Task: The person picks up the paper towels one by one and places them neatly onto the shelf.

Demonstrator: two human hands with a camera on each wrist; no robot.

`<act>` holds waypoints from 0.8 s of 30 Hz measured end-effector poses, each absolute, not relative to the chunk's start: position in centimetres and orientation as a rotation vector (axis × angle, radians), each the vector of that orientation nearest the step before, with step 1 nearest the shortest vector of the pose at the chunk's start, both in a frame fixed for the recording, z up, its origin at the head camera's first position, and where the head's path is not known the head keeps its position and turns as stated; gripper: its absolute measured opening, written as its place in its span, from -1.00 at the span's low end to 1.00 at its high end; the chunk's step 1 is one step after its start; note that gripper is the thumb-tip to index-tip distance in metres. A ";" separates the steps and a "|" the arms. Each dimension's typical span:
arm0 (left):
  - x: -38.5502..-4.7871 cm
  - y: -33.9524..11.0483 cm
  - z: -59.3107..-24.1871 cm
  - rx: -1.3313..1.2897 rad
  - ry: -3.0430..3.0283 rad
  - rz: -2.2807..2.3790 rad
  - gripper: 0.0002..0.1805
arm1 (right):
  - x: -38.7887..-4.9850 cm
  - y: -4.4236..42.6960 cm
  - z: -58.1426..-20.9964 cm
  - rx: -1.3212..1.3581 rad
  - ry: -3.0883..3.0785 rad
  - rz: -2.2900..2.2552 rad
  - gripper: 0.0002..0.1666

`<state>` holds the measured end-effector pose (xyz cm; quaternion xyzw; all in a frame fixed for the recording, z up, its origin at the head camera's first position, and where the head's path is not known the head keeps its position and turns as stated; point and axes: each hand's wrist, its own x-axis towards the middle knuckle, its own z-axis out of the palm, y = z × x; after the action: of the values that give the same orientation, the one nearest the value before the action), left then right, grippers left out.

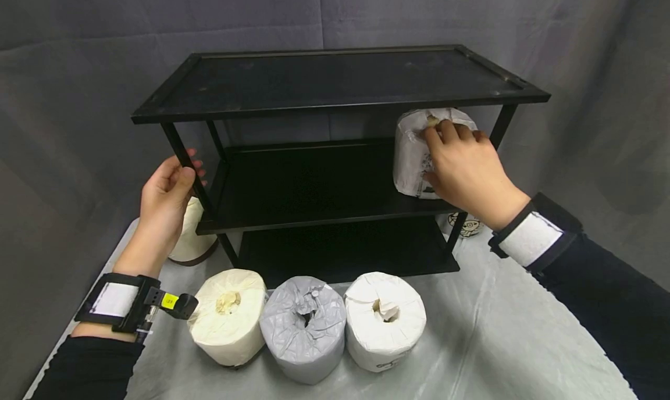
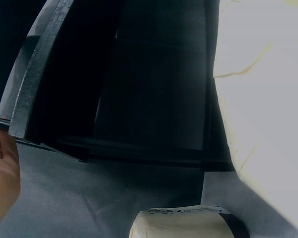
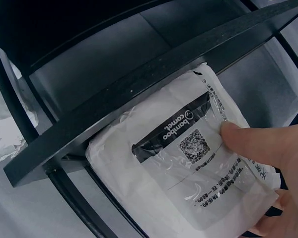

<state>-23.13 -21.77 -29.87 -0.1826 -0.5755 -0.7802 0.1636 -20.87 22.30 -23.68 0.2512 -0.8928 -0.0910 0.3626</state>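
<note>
A black metal rack [image 1: 335, 80] with a top board and two lower shelves stands on a cloth-covered table. My left hand [image 1: 163, 199] grips its front left post [image 1: 179, 147], thumb in front and fingers behind. At the right end of the middle shelf is a white paper-wrapped toilet roll [image 1: 409, 156], upright under the top board. My right hand [image 1: 468, 170] holds this roll, fingers at its upper end near the core hole. In the right wrist view, the thumb [image 3: 253, 141] presses on the roll's printed wrapper [image 3: 179, 158]. Part of the roll is hidden behind the hand.
In front of the rack stand a cream roll [image 1: 225, 327], a grey roll [image 1: 309, 356] and a white roll [image 1: 384, 339], side by side. Another cream roll [image 1: 188, 240] stands by the rack's left side. A printed roll [image 1: 473, 225] shows partly behind the right post [image 1: 456, 231].
</note>
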 end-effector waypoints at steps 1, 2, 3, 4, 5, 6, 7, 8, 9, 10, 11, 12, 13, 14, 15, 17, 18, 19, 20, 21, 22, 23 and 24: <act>-23.1 -21.7 -29.9 -0.517 -1.641 -2.221 -0.68 | -20.9 22.3 -23.7 0.646 -2.298 -0.233 -0.25; -23.1 -21.7 -29.9 -0.516 -1.639 -2.220 -0.68 | -21.0 22.3 -23.7 0.645 -2.299 -0.231 -0.25; -23.1 -21.7 -29.9 -0.516 -1.636 -2.221 -0.69 | -21.1 22.3 -23.6 0.642 -2.301 -0.230 -0.24; -23.1 -21.7 -29.9 -0.515 -1.634 -2.221 -0.69 | -21.1 22.3 -23.6 0.640 -2.302 -0.231 -0.24; -23.1 -21.6 -29.9 -0.516 -1.632 -2.223 -0.70 | -21.2 22.3 -23.6 0.637 -2.303 -0.232 -0.23; -23.1 -21.6 -29.9 -0.516 -1.630 -2.223 -0.70 | -21.2 22.3 -23.6 0.634 -2.304 -0.233 -0.22; -23.1 -21.6 -29.9 -0.517 -1.629 -2.223 -0.70 | -21.2 22.3 -23.6 0.632 -2.303 -0.234 -0.22; -23.1 -21.6 -29.9 -0.518 -1.629 -2.222 -0.69 | -21.2 22.4 -23.6 0.629 -2.302 -0.234 -0.21; -23.1 -21.6 -29.9 -0.516 -1.632 -2.220 -0.69 | -21.2 22.4 -23.6 0.628 -2.299 -0.234 -0.21; -23.0 -21.6 -29.9 -0.513 -1.635 -2.214 -0.68 | -21.2 22.4 -23.6 0.628 -2.294 -0.234 -0.21; -23.0 -21.6 -29.9 -0.510 -1.638 -2.210 -0.68 | -21.2 22.4 -23.7 0.628 -2.290 -0.233 -0.21; -23.0 -21.6 -29.9 -0.504 -1.640 -2.205 -0.68 | -21.2 22.5 -23.7 0.629 -2.285 -0.231 -0.22; -22.9 -21.6 -29.8 -0.500 -1.643 -2.200 -0.68 | -21.2 22.5 -23.7 0.630 -2.277 -0.230 -0.22; -22.9 -21.6 -29.8 -0.497 -1.644 -2.197 -0.68 | -21.2 22.6 -23.7 0.630 -2.274 -0.225 -0.23; -22.9 -21.6 -29.7 -0.491 -1.648 -2.193 -0.68 | -21.1 22.6 -23.6 0.631 -2.275 -0.220 -0.23; -22.9 -21.5 -29.5 -0.484 -1.658 -2.189 -0.69 | -21.0 22.7 -23.5 0.626 -2.282 -0.207 -0.24; -22.9 -21.5 -29.5 -0.481 -1.661 -2.186 -0.68 | -20.9 22.7 -23.5 0.620 -2.292 -0.197 -0.24; -22.9 -21.4 -29.4 -0.481 -1.666 -2.182 -0.68 | -20.8 22.8 -23.4 0.612 -2.306 -0.180 -0.24; -22.9 -21.4 -29.4 -0.479 -1.667 -2.183 -0.68 | -20.7 22.9 -23.3 0.605 -2.323 -0.159 -0.24; -22.9 -21.3 -29.4 -0.476 -1.670 -2.182 -0.69 | -20.6 22.9 -23.3 0.597 -2.343 -0.137 -0.24; -22.8 -21.3 -29.5 -0.477 -1.670 -2.180 -0.69 | -20.6 23.0 -23.3 0.590 -2.358 -0.113 -0.24; -22.8 -21.2 -29.5 -0.479 -1.667 -2.179 -0.69 | -20.5 23.1 -23.3 0.584 -2.375 -0.086 -0.24; -22.7 -21.2 -29.6 -0.480 -1.663 -2.178 -0.69 | -20.4 23.2 -23.4 0.580 -2.390 -0.057 -0.24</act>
<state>-22.74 -21.19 -29.56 -0.1696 -0.5882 -0.7702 0.1788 -20.44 23.19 -23.37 0.2222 -0.9156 -0.0220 0.3343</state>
